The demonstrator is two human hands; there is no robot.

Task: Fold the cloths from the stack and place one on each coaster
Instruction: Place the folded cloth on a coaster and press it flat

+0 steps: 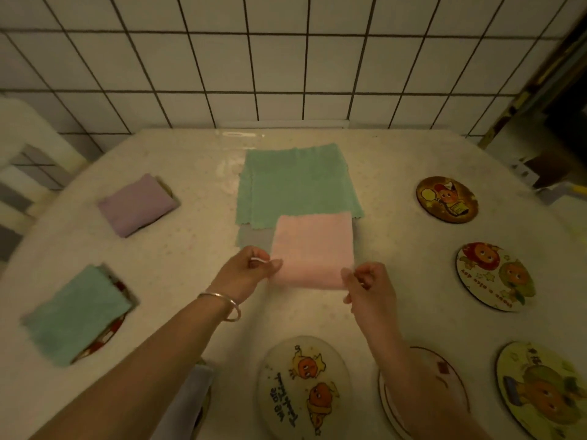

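- We see a pink cloth (313, 249) and a green cloth stack (297, 185).
- We log a lilac folded cloth (136, 204) and a mint folded cloth (77, 312).
- We note cartoon-print coasters (447, 199); white tiled wall (286, 58), dark grout.

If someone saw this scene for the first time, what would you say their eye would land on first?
Most likely the pink cloth at the centre of the table, pinched at its near corners by the left hand and the right hand. Just behind it lies the spread green cloth on the stack. Next would be the cartoon coasters, such as the bare one at the near edge.
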